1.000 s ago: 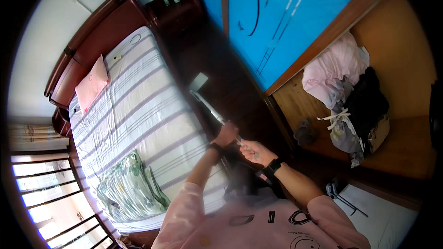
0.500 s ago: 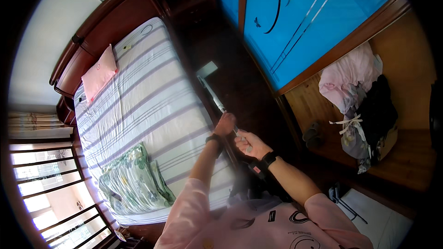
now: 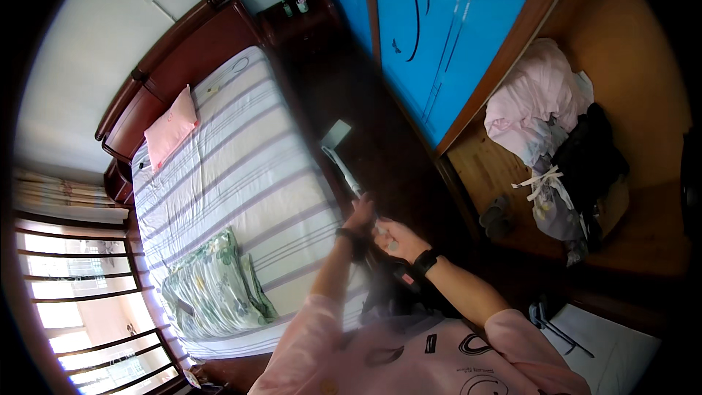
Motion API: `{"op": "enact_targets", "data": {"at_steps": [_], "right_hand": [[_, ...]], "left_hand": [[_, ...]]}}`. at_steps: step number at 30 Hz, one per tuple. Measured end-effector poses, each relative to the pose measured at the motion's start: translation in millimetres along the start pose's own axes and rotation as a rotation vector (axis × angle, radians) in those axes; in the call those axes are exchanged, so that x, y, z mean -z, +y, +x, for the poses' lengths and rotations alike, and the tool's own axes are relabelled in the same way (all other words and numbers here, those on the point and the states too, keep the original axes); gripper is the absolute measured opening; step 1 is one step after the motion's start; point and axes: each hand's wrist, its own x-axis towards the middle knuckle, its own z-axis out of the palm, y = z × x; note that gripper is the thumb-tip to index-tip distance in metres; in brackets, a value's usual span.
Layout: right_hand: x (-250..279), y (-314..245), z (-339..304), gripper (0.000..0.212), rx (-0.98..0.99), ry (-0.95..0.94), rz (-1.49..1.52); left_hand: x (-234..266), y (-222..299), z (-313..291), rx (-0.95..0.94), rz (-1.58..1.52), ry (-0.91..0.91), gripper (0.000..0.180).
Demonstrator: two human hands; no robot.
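Note:
A flat mop with a pale rectangular head (image 3: 336,134) and a white pole (image 3: 344,171) slants down to the dark floor beside the bed. My left hand (image 3: 358,215), a dark band at its wrist, is closed around the pole. Closer to my body, my right hand (image 3: 399,240) grips the pole's upper end, its rounded tip showing by the fingers. A black watch-like band sits on my right wrist. The mop head lies on the floor between the bed and the blue-doored wardrobe.
Left of me stands the bed (image 3: 241,153), bearing a pink pillow (image 3: 172,126) and a folded green-patterned quilt (image 3: 216,283). To the right are blue wardrobe doors (image 3: 446,36), piled clothes (image 3: 534,102) and grey slippers (image 3: 495,217). A dark nightstand (image 3: 307,25) stands at the far end.
My view has shifted slightly. Both hands have moved a little lower in the picture, still gripping the mop pole, and the mop head appears slightly lower and further right.

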Motion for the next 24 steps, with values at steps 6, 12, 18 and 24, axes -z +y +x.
{"op": "enact_targets", "data": {"at_steps": [6,12,18,24], "right_hand": [[5.6,-0.3,-72.6,0.006,-0.176,0.140,0.347],[17.9,6.6,-108.0,0.015,-0.275,0.075,0.581],[8.5,-2.5,-125.8,0.022,-0.281,0.013,0.485],[34.1,-0.5,-107.2,0.038,-0.122,-0.050,-0.018]], "left_hand": [[-28.1,66.4,-43.1,0.338,-0.181,-0.329,0.040],[-25.0,126.7,-69.8,0.683,-0.625,-0.265,0.037],[-13.8,125.6,-84.5,0.238,-0.237,-0.211,0.034],[-18.6,107.2,-65.5,-0.098,0.075,-0.260,0.031]]}}
